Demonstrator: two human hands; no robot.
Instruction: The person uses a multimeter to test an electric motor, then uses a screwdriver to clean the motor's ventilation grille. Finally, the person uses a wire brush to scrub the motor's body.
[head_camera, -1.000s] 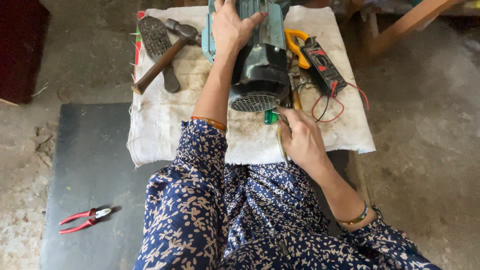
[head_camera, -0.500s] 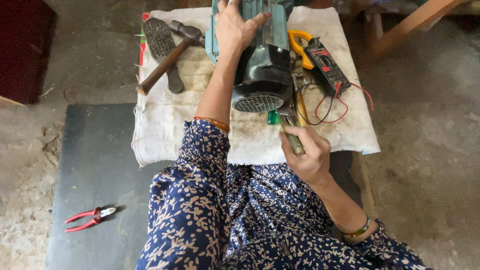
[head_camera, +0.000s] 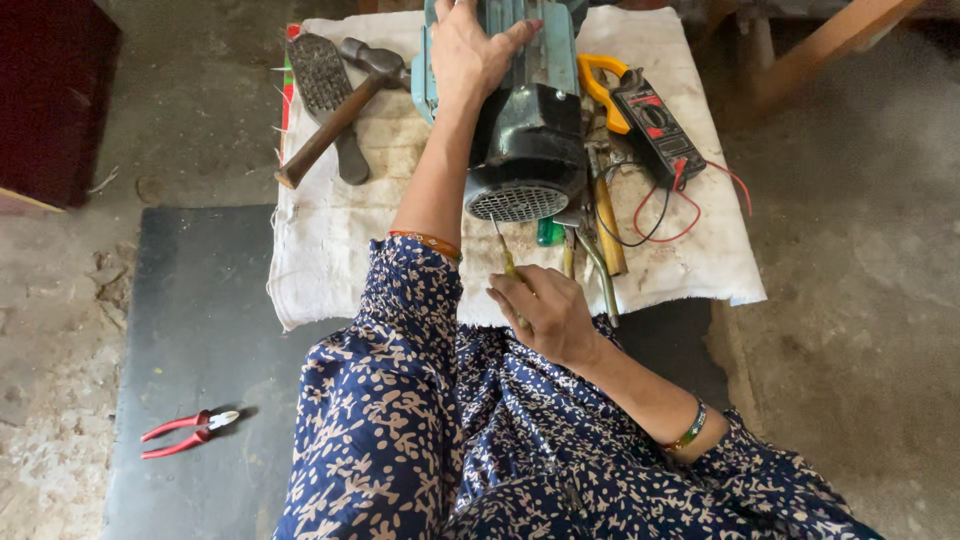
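Since the earlier frames the right hand (head_camera: 548, 312) has drawn back from the foot of the motor toward the lap, bringing a thin yellow-handled screwdriver (head_camera: 508, 262) with it; the left hand (head_camera: 470, 50) has stayed on the motor. The right hand is closed around the screwdriver's handle, with the metal shaft sticking up out of the fist and its tip just short of the fan grille. The left hand lies flat and spread, fingers wide, on top of the teal, ribbed electric motor with a black fan cover (head_camera: 520, 120), and is not gripping it.

The motor lies on a dirty white cloth (head_camera: 330, 250), which covers the surface between the two hands and beyond them. Just right of the right hand, beside the motor, lies a huddle of tools: a green-handled screwdriver (head_camera: 549, 232), a wooden-handled tool (head_camera: 608, 230) and a grey metal rod (head_camera: 600, 278). Further right of these sits a black and red clamp meter with yellow jaws (head_camera: 648, 118), its red and black leads (head_camera: 668, 212) looping across the cloth. Left of the left forearm a wooden-handled hammer (head_camera: 335, 120) lies slantwise across a dark wire brush (head_camera: 325, 85). Well apart, on the dark grey mat (head_camera: 200, 300) on the floor far left of the knee, lie red-handled pliers (head_camera: 188, 432). The person wears blue floral clothing (head_camera: 420, 430).
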